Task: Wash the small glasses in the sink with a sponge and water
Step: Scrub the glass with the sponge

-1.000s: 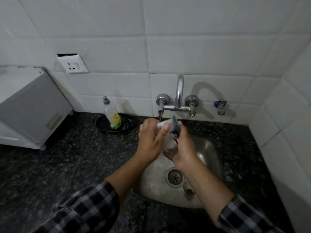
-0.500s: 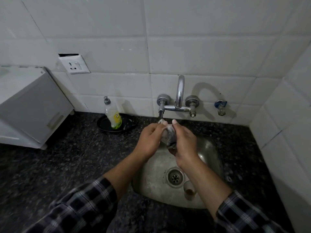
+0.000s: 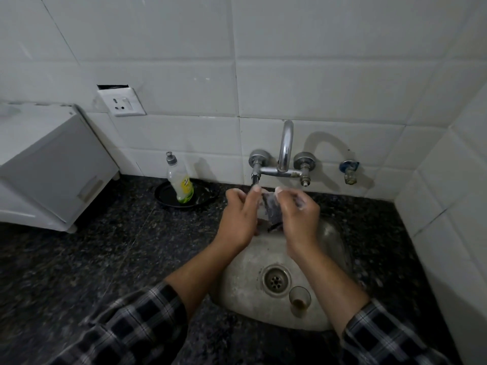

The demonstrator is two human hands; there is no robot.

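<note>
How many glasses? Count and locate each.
2: one glass stands in the sink by the drain; another, mostly hidden, sits between left hand and right hand, behind the sponge.

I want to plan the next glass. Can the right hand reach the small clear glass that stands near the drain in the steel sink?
Probably yes, once free. The small clear glass stands uncovered just below the right forearm, but the right hand is now busy with the dark sponge.

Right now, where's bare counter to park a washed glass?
Free: dark counter between the white appliance and sink; also right of the sink, toward the tiled side wall. Crowded: around the soap bottle on its black dish.
</note>
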